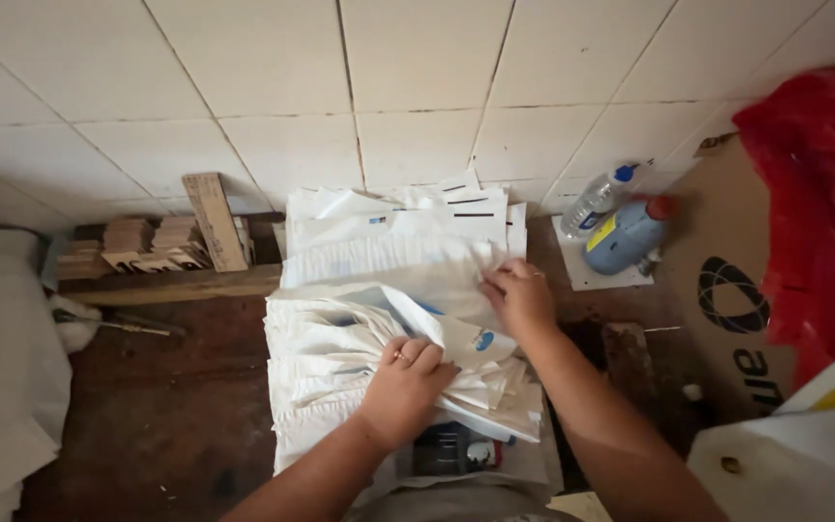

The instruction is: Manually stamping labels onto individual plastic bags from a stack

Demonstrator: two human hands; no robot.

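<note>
A thick stack of white fabric or paper bags (340,338) with small blue marks lies on a dark worktop against a white tiled wall. My left hand (406,382) presses down on the near part of the stack, fingers curled over a folded piece, a ring on one finger. My right hand (519,295) pinches the right edge of an upper white piece near the stack's middle. More white pieces (398,217) lean against the wall behind.
Small wooden blocks (142,246) and a wooden slat (215,220) sit at the back left. Two plastic bottles (620,222) lie at the back right. A cardboard box (727,290) with red plastic (819,193) stands right. White cloth (2,367) hangs at left.
</note>
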